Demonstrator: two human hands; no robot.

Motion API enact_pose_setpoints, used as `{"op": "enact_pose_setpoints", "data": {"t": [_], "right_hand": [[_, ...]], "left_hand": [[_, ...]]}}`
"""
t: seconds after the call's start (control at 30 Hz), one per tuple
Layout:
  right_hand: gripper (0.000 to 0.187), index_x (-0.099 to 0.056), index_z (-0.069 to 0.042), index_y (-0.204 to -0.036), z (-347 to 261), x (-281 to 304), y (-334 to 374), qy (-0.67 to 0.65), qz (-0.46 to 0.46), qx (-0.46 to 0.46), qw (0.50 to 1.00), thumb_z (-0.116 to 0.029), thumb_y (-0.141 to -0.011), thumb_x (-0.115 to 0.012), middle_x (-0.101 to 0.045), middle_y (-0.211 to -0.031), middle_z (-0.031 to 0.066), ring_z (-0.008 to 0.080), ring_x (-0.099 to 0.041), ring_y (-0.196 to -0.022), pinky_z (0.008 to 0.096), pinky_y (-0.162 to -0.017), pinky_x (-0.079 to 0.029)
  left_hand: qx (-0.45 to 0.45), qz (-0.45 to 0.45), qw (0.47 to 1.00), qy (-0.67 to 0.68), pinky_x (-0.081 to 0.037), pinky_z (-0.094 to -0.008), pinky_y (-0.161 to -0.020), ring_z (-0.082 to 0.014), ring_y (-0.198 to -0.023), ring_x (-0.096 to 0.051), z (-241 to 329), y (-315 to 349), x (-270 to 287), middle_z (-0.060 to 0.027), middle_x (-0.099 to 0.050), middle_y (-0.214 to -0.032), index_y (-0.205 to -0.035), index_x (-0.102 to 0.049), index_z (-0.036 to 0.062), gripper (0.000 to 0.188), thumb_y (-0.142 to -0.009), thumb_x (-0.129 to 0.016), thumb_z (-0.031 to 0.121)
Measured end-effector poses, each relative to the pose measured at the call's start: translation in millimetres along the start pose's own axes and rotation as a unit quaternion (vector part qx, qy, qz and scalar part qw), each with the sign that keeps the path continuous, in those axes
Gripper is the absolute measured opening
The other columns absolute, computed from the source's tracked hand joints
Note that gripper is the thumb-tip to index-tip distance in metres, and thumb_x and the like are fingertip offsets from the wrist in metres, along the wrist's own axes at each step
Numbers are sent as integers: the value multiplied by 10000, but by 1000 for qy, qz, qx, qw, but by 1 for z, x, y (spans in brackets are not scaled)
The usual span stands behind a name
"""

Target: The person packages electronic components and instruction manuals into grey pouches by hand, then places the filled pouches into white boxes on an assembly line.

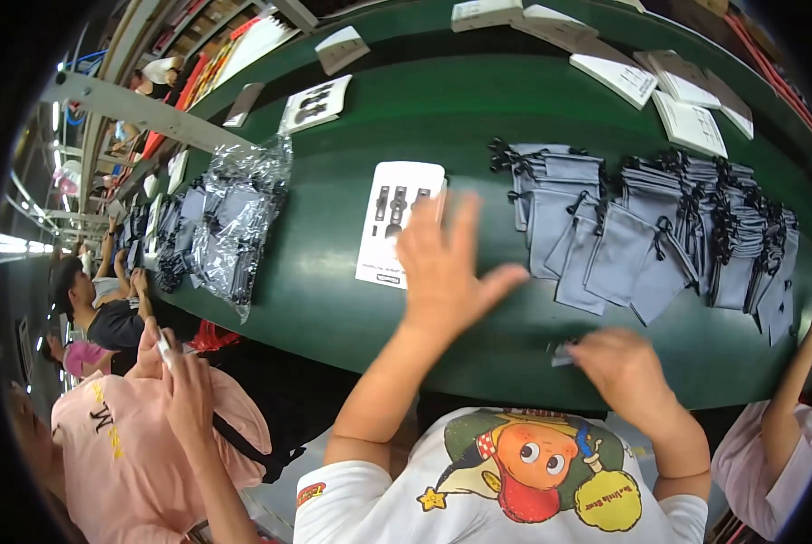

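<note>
My left hand [449, 272], fingers spread, is over the right side of a white leaflet [374, 245] printed with dark pictures of parts. Whether the fingertips touch the paper I cannot tell. Nearer the table's front edge, my right hand [625, 364] is closed with its fingers pinched on a small grey-and-black piece [563, 354]. Most of that piece is hidden by the fingers, so its kind does not show. Beyond the right hand lie grey drawstring pouches [620, 254] with black cords, overlapping in a loose pile.
More stacked pouches [737, 236] fill the right side of the green table [333, 190]. To the left stands a clear plastic bag [243, 227] full of pouches. White booklets [614, 80] lie along the far side. Co-workers sit left, one in a pink shirt [143, 435], and right.
</note>
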State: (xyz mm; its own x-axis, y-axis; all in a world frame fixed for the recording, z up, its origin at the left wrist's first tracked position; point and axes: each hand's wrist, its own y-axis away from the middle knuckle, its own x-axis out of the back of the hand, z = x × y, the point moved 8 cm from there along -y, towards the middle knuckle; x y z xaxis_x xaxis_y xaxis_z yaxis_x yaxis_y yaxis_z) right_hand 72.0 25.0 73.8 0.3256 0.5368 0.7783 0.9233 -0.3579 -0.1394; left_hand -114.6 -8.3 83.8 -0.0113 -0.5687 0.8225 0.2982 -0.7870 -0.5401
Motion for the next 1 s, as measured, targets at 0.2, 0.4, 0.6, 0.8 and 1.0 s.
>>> {"op": "enact_pose_setpoints", "data": {"t": [0.2, 0.4, 0.6, 0.8, 1.0], "right_hand": [[175, -652, -20, -920, -18, -57, 27, -172, -195, -31, 965, -28, -746, -637, -658, -861, 67, 249, -607, -726, 329, -652, -483], [194, -658, -17, -933, -12, -47, 28, -305, -207, -62, 928, 11, -743, -631, -653, -945, 95, 235, -618, -785, 295, -676, -488], [148, -645, -11, -878, -65, 45, -19, -135, 74, 72, 986, -3, -734, -613, -596, -1092, 137, 265, -595, -905, 294, -735, -488], [139, -605, 1, -835, -79, 37, -15, 63, 16, 77, 995, -19, -697, -598, -588, -1107, 143, 298, -575, -976, 312, -775, -488], [163, -581, 2, -834, -74, 22, -12, 98, -162, 47, 981, -14, -672, -579, -596, -1098, 142, 310, -570, -998, 322, -797, -486]], "left_hand": [[216, -155, 949, -170, -415, -433, -798, -344, -996, -488, -107, 21, -16, -202, -459, -1222, -1269, -416, 27, 758, -652, -751, 312], [164, -89, 965, 185, -471, -346, -736, -287, -889, -561, -84, 25, 15, -180, -559, -1091, -1233, -438, 1, 632, -663, -695, 89], [180, -12, 791, 585, -484, -263, -718, -212, -836, -610, -29, 47, 19, -129, -629, -1000, -1149, -522, 8, 540, -640, -702, 33], [6, -73, 793, 605, -501, -272, -720, -220, -817, -636, 38, 53, -5, -95, -671, -949, -1041, -592, 11, 479, -590, -751, 26], [-93, -29, 736, 670, -511, -286, -723, -229, -833, -645, 49, 60, -9, -111, -661, -1019, -1057, -577, 2, 501, -582, -736, -12]]}}
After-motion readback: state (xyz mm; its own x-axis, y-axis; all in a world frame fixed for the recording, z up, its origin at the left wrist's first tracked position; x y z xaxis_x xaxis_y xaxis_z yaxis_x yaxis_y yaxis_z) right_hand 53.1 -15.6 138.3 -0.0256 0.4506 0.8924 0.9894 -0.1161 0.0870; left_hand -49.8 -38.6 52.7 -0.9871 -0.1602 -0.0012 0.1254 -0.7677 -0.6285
